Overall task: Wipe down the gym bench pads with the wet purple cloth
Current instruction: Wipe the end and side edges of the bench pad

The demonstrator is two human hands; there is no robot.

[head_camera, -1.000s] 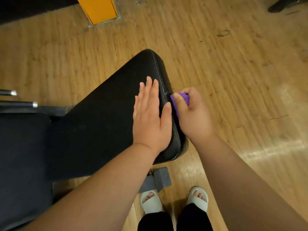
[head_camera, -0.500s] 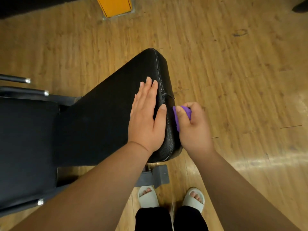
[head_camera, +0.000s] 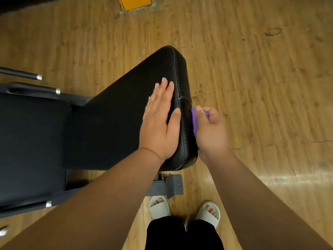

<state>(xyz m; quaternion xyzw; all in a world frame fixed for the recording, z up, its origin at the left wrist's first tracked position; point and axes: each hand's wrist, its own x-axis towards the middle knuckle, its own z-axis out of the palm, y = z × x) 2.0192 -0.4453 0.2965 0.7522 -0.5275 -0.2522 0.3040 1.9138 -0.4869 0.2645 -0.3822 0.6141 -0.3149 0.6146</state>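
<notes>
A black padded bench seat (head_camera: 115, 112) with white stitching runs from the left toward the upper middle. My left hand (head_camera: 160, 123) lies flat on its top near the right edge, fingers straight. My right hand (head_camera: 210, 134) grips a bunched purple cloth (head_camera: 194, 121) and holds it against the pad's right side wall. Most of the cloth is hidden inside the fist. A second, darker pad (head_camera: 30, 147) sits at the left.
Black bars with chrome ends (head_camera: 38, 77) stick out at the left. A grey metal frame foot (head_camera: 171, 186) sits under the seat, just ahead of my white sandals (head_camera: 207, 213). Wooden floor spreads to the right; an orange block (head_camera: 135, 3) lies at the top.
My right hand with the cloth has slid along the pad's side toward me. My left hand has stayed flat on the pad. The view has shifted slightly.
</notes>
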